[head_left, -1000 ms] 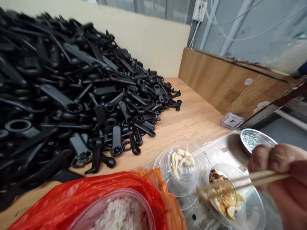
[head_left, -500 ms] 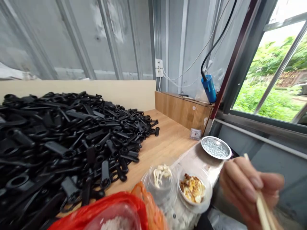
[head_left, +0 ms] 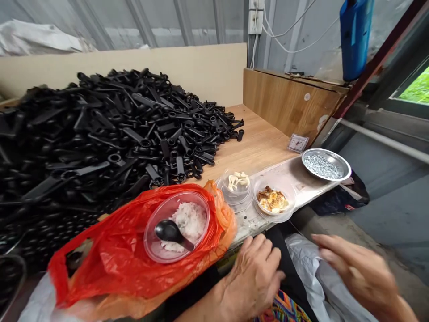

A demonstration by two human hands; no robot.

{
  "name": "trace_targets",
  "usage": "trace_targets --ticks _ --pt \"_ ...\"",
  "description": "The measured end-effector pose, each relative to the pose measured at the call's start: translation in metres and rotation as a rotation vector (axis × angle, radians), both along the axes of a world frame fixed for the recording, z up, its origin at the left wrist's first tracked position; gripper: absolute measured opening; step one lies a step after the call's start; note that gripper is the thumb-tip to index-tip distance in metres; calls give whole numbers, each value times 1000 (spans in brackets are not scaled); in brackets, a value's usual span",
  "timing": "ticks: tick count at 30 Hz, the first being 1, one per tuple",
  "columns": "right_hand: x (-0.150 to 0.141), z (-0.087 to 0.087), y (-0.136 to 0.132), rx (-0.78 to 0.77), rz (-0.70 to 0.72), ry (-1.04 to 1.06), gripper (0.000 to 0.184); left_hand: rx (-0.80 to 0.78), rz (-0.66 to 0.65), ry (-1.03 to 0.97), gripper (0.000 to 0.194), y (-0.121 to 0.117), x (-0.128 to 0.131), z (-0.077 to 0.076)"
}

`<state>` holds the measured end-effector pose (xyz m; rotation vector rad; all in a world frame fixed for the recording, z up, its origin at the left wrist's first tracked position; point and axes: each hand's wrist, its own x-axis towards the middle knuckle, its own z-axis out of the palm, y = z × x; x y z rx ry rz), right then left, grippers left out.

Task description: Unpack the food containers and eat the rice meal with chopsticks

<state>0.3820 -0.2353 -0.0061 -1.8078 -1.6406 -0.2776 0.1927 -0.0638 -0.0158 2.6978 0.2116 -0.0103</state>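
Rice bowl [head_left: 150,246] with spoon [head_left: 167,231] set in a red bag [head_left: 120,250], two hands nearby.
Much of the counter [head_left: 261,134] is covered by black parts [head_left: 134,120], heaped behind the bag; to its right are set a tub of white pieces [head_left: 238,181], a tub of egg [head_left: 275,201], a clock [head_left: 298,143] and a dish [head_left: 345,172] of screws. Both forearms are cut off by the frame; the right hand [head_left: 360,270] is slightly blurred and the left hand's [head_left: 254,270] palm is hidden. The left fingers are bent, the right ones held together; whether anything is clamped in either grip cannot be told.
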Motion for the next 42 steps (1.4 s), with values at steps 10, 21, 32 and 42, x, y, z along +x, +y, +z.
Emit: trace_targets --ticks 10,21,32,42 --pt "4 -75 61 58 -21 -149 25 484 393 -30 52 19 35 -13" --pt "19 -76 74 86 -77 -238 24 532 412 -78 57 20 40 -15" --pt "61 -63 65 -12 -128 -242 35 444 348 -188 43 13 15 -14" --pt "67 -65 64 -66 -98 -187 33 551 310 -509 31 35 32 8"
